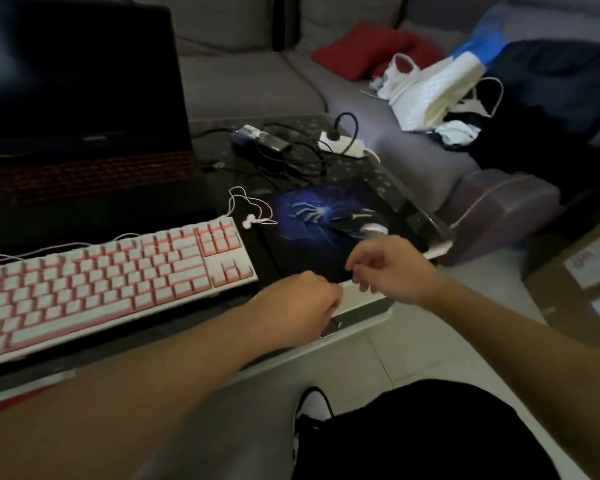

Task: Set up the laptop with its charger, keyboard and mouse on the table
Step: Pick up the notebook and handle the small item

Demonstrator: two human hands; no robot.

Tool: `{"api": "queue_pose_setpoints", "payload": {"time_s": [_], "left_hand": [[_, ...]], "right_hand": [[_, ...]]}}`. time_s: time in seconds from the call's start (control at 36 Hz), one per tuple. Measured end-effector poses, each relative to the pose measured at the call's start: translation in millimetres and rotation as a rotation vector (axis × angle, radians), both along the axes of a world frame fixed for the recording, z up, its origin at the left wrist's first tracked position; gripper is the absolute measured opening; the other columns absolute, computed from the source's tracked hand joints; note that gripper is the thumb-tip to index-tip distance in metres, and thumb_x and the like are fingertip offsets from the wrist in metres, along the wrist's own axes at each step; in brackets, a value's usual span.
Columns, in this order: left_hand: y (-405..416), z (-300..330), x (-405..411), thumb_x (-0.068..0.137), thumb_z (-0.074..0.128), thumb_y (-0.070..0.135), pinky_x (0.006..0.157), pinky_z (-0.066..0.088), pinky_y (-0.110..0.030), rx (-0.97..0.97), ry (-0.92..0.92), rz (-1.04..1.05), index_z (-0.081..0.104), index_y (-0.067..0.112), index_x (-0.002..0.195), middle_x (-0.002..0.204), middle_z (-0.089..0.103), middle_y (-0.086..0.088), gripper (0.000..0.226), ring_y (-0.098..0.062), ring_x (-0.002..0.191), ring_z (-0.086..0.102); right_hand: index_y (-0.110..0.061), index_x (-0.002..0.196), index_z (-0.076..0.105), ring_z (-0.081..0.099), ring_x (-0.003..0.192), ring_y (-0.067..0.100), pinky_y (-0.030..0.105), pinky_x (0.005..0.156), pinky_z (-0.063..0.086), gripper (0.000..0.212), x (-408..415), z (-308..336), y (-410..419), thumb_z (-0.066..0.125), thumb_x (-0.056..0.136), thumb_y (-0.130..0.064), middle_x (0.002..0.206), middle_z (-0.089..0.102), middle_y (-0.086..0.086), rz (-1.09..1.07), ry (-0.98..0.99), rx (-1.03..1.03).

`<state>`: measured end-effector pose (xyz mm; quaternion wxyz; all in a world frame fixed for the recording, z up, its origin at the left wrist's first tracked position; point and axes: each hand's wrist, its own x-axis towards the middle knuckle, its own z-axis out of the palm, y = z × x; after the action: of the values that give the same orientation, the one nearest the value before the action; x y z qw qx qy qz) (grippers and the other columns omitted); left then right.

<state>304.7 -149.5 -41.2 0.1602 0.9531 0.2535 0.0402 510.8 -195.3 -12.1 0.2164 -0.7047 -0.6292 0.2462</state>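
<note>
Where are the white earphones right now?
In the head view, the white earphones lie on the table between the keyboard's far right corner and the mouse pad, just front-right of the laptop.

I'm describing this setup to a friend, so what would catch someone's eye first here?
The white keyboard glowing with pink-red backlight at the table's front left stands out most, with the dark-screened laptop behind it. Right of the keyboard lies a black mouse pad with a blue spider design, and both hands, left hand and right hand, hover at its near edge.
</note>
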Motion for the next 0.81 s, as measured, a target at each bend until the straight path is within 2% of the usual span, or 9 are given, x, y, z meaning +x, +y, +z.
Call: {"api": "queue_pose_setpoints", "payload": {"time_s": [0.11, 0.17, 0.25, 0.31, 0.36, 0.42, 0.56, 0.72, 0.81], "left_hand": [[-7.9, -38.7, 28.9, 0.098, 0.052, 0.019, 0.084, 0.057, -0.047, -0.099, 0.031, 0.061, 0.069, 0.020, 0.100, 0.103, 0.072, -0.007, 0.017, -0.028, 0.095, 0.068], [-14.4, -65.5, 41.9, 0.098, 0.052, 0.018, 0.085, 0.056, -0.046, -0.138, 0.053, 0.098, 0.070, 0.022, 0.101, 0.105, 0.072, -0.006, 0.018, -0.028, 0.096, 0.067], [-20.5, -109.1, 52.0, 0.101, 0.052, 0.020, 0.089, 0.058, -0.044, -0.214, 0.138, 0.183, 0.070, 0.022, 0.119, 0.113, 0.068, -0.006, 0.025, -0.029, 0.103, 0.068], [-20.6, -138.6, 56.5, 0.103, 0.052, 0.018, 0.097, 0.057, -0.043, -0.279, 0.115, 0.228, 0.063, 0.028, 0.138, 0.122, 0.068, -0.005, 0.038, -0.028, 0.111, 0.068], [-19.9, -155.7, 55.3, 0.104, 0.053, 0.015, 0.108, 0.052, -0.042, -0.340, 0.049, 0.274, 0.054, 0.033, 0.150, 0.135, 0.066, -0.002, 0.049, -0.024, 0.121, 0.064], [-16.4, -176.6, 59.3, 0.106, 0.053, 0.015, 0.116, 0.046, -0.039, -0.375, 0.043, 0.314, 0.052, 0.030, 0.152, 0.146, 0.061, 0.001, 0.048, -0.020, 0.132, 0.059], [-14.8, -207.2, 73.2, 0.106, 0.050, 0.018, 0.124, 0.035, -0.036, -0.351, 0.216, 0.306, 0.044, 0.020, 0.158, 0.160, 0.048, 0.000, 0.052, -0.020, 0.148, 0.043], [-31.0, -210.7, 80.2, 0.101, 0.047, 0.012, 0.113, 0.041, -0.037, -0.346, 0.299, 0.283, 0.048, 0.013, 0.151, 0.157, 0.046, -0.003, 0.051, -0.024, 0.142, 0.044], [-39.9, -206.5, 83.6, 0.102, 0.046, 0.009, 0.110, 0.048, -0.039, -0.454, 0.363, 0.257, 0.051, 0.009, 0.147, 0.152, 0.050, -0.009, 0.046, -0.027, 0.136, 0.052]], "right_hand": [[-0.017, 0.082, 0.076, 0.076, 0.068, 0.018, 0.041, 0.072, 0.065, 0.019, 6.0, -44.9, -27.3, 0.068, 0.087, -0.001, 0.073, 0.077, 0.000, -0.007, 0.106, -0.036], [-0.020, 0.081, 0.077, 0.076, 0.074, 0.016, 0.044, 0.078, 0.063, 0.015, 10.1, -74.5, -33.4, 0.067, 0.081, -0.009, 0.076, 0.078, -0.004, 0.027, 0.086, -0.079], [-0.024, 0.092, 0.083, 0.074, 0.088, 0.013, 0.040, 0.084, 0.061, 0.028, 17.2, -115.6, -33.1, 0.062, 0.083, -0.007, 0.090, 0.079, -0.012, 0.062, -0.025, -0.154], [-0.028, 0.109, 0.083, 0.071, 0.109, 0.019, 0.036, 0.097, 0.058, 0.042, 20.7, -140.9, -28.0, 0.056, 0.087, -0.003, 0.113, 0.080, -0.007, 0.080, -0.077, -0.183], [-0.029, 0.128, 0.077, 0.064, 0.126, 0.021, 0.031, 0.106, 0.051, 0.054, 20.0, -156.0, -26.6, 0.055, 0.091, 0.003, 0.134, 0.073, -0.004, 0.076, -0.105, -0.230], [-0.026, 0.141, 0.067, 0.060, 0.132, 0.023, 0.031, 0.107, 0.049, 0.062, 23.6, -179.6, -22.8, 0.057, 0.089, 0.006, 0.144, 0.066, -0.001, 0.086, -0.142, -0.288], [-0.035, 0.166, 0.029, 0.049, 0.142, 0.030, 0.042, 0.106, 0.054, 0.097, 23.3, -227.3, -21.3, 0.053, 0.083, 0.008, 0.168, 0.036, -0.005, 0.154, -0.227, -0.471], [-0.025, 0.157, 0.046, 0.049, 0.136, 0.030, 0.043, 0.105, 0.054, 0.081, 19.5, -242.9, -28.3, 0.055, 0.080, 0.001, 0.158, 0.047, -0.002, 0.121, -0.273, -0.440], [-0.021, 0.152, 0.051, 0.053, 0.128, 0.030, 0.038, 0.097, 0.056, 0.073, 17.7, -239.9, -37.6, 0.057, 0.082, -0.002, 0.151, 0.053, 0.002, 0.133, -0.305, -0.462]]}}
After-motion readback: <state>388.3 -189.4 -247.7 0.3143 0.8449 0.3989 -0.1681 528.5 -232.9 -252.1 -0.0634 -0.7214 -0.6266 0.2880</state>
